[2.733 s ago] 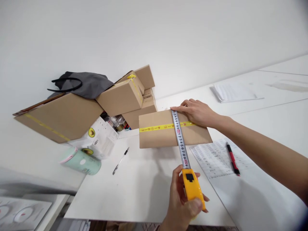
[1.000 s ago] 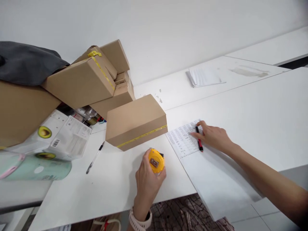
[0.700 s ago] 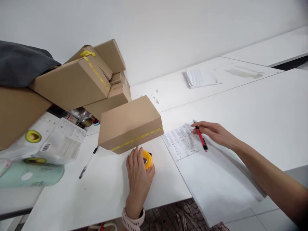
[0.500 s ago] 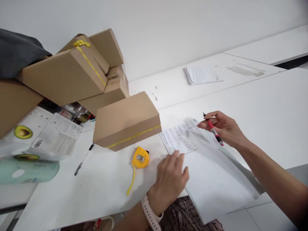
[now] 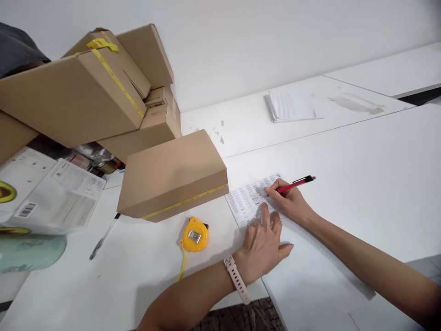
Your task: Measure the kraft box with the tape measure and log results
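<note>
My right hand is clamped on the red pen, its long axis slanting up and rightward out of my grip, lower end toward the printed sheet under and left; tip contact I cannot tell. My left hand, fingers apart, lies over that sheet; tape measure left of it

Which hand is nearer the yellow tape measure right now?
Left. The left hand is to the right of the yellow tape measure, fingers on the printed sheet; the right hand is farther right, holding the red pen.
</note>
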